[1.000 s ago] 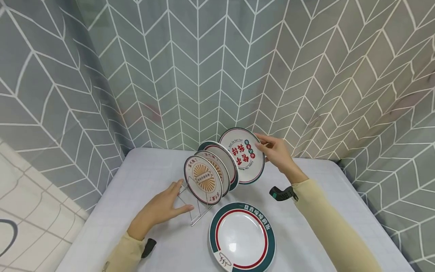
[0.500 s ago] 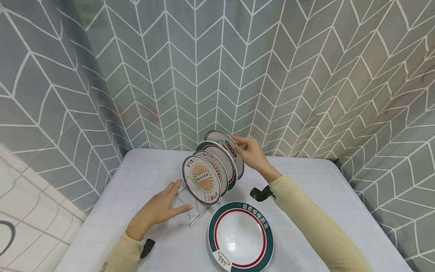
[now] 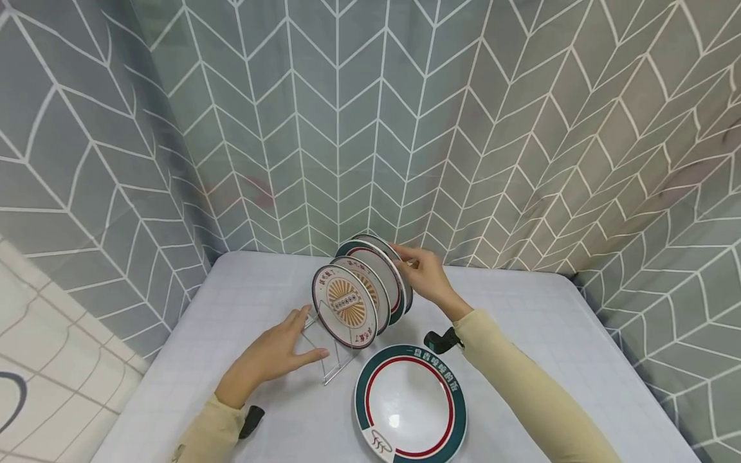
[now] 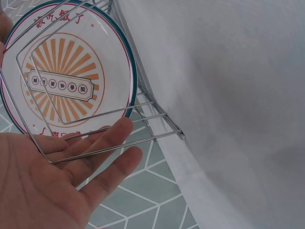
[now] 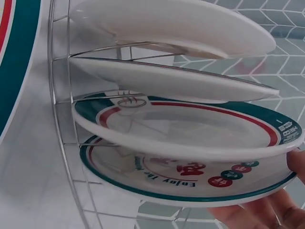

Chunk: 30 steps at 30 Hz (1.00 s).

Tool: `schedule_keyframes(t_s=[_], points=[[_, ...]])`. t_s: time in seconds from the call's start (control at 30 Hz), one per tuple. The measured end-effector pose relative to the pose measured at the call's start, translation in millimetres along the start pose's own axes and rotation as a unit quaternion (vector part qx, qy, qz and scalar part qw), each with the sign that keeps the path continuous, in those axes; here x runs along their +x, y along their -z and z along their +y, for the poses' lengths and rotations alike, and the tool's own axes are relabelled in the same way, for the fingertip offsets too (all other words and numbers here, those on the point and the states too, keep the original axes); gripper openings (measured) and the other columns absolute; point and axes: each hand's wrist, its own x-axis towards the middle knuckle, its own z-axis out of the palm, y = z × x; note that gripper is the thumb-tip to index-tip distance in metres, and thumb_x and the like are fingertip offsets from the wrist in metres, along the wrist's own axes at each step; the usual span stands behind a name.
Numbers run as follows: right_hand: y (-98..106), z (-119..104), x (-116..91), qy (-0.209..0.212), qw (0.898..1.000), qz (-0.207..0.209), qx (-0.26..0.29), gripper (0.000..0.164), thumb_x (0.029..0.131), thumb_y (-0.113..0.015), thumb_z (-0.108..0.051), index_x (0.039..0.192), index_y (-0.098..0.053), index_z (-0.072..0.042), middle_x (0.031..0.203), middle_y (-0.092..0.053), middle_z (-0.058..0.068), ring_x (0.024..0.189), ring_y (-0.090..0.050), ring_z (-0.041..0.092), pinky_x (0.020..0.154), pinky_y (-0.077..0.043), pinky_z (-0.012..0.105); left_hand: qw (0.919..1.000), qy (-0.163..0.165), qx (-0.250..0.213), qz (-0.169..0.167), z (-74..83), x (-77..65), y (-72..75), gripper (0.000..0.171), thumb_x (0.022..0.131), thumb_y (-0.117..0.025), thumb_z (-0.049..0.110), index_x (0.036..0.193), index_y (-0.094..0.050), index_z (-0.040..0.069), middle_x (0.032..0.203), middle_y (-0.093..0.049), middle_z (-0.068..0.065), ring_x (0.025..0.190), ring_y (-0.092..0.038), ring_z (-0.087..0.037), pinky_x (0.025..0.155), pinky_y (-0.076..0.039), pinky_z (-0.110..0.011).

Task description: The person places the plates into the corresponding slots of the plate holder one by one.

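Observation:
My right hand (image 3: 427, 278) pinches the edge of the rearmost plate, a white plate (image 5: 143, 179) with a green rim and red lettering. It stands on edge in a wire plate rack (image 3: 338, 372), mostly hidden in the head view behind a green-and-red-rimmed plate (image 3: 379, 260). Ahead of that are two upright plates with orange sunburst prints, the front plate (image 3: 345, 307) and the one behind it (image 3: 375, 289). My left hand (image 3: 269, 354) holds the rack's near end, thumb and fingers on opposite sides, with wires across the fingers (image 4: 109, 174) in the left wrist view.
A large plate (image 3: 411, 405) with a green-and-red rim lies flat on the white-covered table (image 3: 521, 411), in front of the rack. A grey chevron-patterned curtain (image 3: 359, 128) hangs close behind the table and along both sides.
My right hand has moved left with the red-lettered plate, bringing it from beside the rack to behind the other upright plates. My left hand has stayed at the rack.

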Motion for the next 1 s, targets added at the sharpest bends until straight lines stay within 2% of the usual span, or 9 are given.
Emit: schedule_keyframes(t_s=[0.13,0.47,0.57,0.67,0.8,0.9,1.0], points=[[-1,7,0,0.0,1.0,0.008,0.013,0.037,0.097,-0.06,-0.014,0.135,-0.062,-0.015,0.124,-0.066,0.016,0.083,-0.067,0.027,0.062,-0.052,0.028,1.0,0.005,-0.003,-0.001,-1.8,-0.7,-1.1,0.109,0.081,-0.058,0.074,0.153,-0.025,-0.001,0.152,-0.037,-0.026,0.134,-0.046,-0.043,0.107,-0.042,-0.055],[-3,17,2,-0.006,1.0,0.02,0.023,0.037,0.098,-0.06,-0.014,0.135,-0.062,-0.017,0.117,-0.068,0.017,0.072,-0.061,0.024,0.057,-0.046,0.028,0.9999,0.002,0.003,0.01,-4.1,-1.4,-1.3,0.108,0.081,-0.057,0.074,0.153,-0.026,-0.001,0.151,-0.04,-0.024,0.131,-0.05,-0.041,0.105,-0.044,-0.054],[-3,17,3,-0.004,1.0,0.011,0.023,0.038,0.098,-0.059,-0.014,0.136,-0.06,-0.016,0.12,-0.067,0.018,0.077,-0.064,0.027,0.059,-0.048,0.029,0.9999,0.004,-0.001,0.01,-5.0,-1.7,-1.1,0.109,0.081,-0.058,0.074,0.153,-0.026,-0.001,0.151,-0.039,-0.025,0.131,-0.049,-0.041,0.106,-0.043,-0.054],[-1,17,-1,-0.006,1.0,-0.001,0.016,0.04,0.099,-0.059,-0.02,0.138,-0.058,-0.016,0.123,-0.065,0.016,0.092,-0.065,0.029,0.068,-0.053,0.032,0.9999,0.012,-0.005,0.005,-5.8,-2.3,-2.7,0.11,0.081,-0.057,0.075,0.153,-0.025,-0.001,0.152,-0.037,-0.025,0.133,-0.047,-0.042,0.107,-0.042,-0.054],[8,23,-16,-0.018,0.999,0.002,0.041,0.043,0.1,-0.058,-0.027,0.14,-0.055,-0.013,0.123,-0.062,0.016,0.105,-0.062,0.031,0.079,-0.059,0.038,0.9999,0.011,-0.007,0.002,-4.5,-2.1,-4.1,0.11,0.081,-0.057,0.075,0.153,-0.025,-0.001,0.153,-0.036,-0.025,0.135,-0.045,-0.041,0.108,-0.041,-0.054],[17,33,-38,-0.038,0.996,0.006,0.084,0.044,0.1,-0.057,-0.028,0.14,-0.054,-0.01,0.122,-0.061,0.019,0.106,-0.062,0.033,0.078,-0.061,0.036,1.0,0.002,-0.004,0.002,-2.6,-0.8,-2.8,0.109,0.081,-0.057,0.074,0.153,-0.026,-0.002,0.152,-0.037,-0.025,0.135,-0.045,-0.041,0.109,-0.041,-0.053],[24,46,-68,-0.071,0.991,-0.006,0.114,0.044,0.101,-0.056,-0.028,0.14,-0.053,-0.009,0.123,-0.06,0.023,0.105,-0.063,0.034,0.074,-0.061,0.033,1.0,-0.003,0.004,0.002,-1.4,0.3,0.1,0.108,0.082,-0.058,0.073,0.153,-0.026,-0.002,0.151,-0.038,-0.025,0.134,-0.046,-0.041,0.108,-0.042,-0.053]])
